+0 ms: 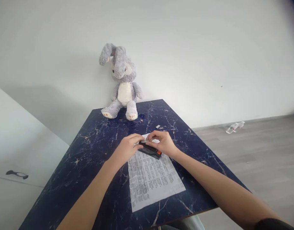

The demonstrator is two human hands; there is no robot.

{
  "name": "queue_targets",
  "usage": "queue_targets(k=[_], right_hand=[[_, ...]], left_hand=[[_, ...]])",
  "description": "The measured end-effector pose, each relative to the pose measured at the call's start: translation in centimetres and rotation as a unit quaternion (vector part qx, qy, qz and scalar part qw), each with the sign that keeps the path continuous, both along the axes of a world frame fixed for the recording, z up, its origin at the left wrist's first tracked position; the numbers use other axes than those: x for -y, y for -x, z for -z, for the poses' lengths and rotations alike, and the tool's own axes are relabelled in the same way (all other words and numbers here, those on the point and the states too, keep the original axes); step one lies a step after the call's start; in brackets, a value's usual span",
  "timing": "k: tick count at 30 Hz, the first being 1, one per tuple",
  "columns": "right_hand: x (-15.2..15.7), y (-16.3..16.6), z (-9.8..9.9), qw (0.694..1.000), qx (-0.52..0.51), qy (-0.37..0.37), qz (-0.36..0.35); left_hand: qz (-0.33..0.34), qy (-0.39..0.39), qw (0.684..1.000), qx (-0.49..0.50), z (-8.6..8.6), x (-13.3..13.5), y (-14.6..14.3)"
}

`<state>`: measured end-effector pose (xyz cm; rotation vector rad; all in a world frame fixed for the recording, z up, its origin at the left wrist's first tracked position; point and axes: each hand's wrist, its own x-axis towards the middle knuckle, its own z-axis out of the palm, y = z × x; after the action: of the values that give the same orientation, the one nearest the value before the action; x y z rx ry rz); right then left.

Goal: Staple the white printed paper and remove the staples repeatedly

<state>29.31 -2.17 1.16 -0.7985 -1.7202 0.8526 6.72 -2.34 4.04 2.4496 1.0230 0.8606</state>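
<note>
Evidently, the white paper sheet printed with dense dark text (pixel 154 182) serves as reference; it lies flat on the dark blue, marble-patterned tabletop (pixel 101 137). Far left of the sheet, a black oval handle (pixel 17 174) is fixed to a pale cabinet front. Behind the sheet, to its left, a grey plush rabbit with a cream belly (pixel 125 92) sits against the wall, presumably for back support. At the sheet's far end, the left hand (pixel 127 147) has thumb and fingertips closed about the left end of a black stapler with an orange accent (pixel 149 150), probably to steady it. The stapler rests slantwise over the sheet. Above it, a small grey metallic-looking strip (pixel 144 141) is pinched by the right hand (pixel 164 142), apparently for fine control; whether the left fingertips also bear on it cannot be determined. Just beyond the sheet lies a small pale piece (pixel 158 126), unidentified. Well right of the sheet, a clear plastic bottle (pixel 232 128) lies on the floor.
</note>
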Motion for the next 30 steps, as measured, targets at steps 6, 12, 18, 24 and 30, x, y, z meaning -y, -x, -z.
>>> queue_targets(k=[6,12,18,24,30], right_hand=[[1.4,1.5,-0.3,1.0,0.014,-0.009,-0.011],[1.3,1.5,0.1,0.983,0.177,-0.033,0.045],[0.8,0.5,0.8,0.94,0.339,0.0,-0.035],[0.6,0.1,1.1,0.945,0.322,-0.028,-0.053],[0.5,0.2,1.5,0.944,0.325,-0.033,-0.043]], left_hand=[[0.03,-0.05,0.998,0.027,1.6,0.4,1.0],[-0.074,0.003,0.995,0.074,1.4,-0.5,3.6],[-0.076,0.072,0.994,-0.009,3.6,-2.2,5.8],[-0.025,0.079,0.996,-0.022,5.3,-2.2,5.3],[-0.03,0.088,0.996,-0.003,5.6,-2.4,4.5]])
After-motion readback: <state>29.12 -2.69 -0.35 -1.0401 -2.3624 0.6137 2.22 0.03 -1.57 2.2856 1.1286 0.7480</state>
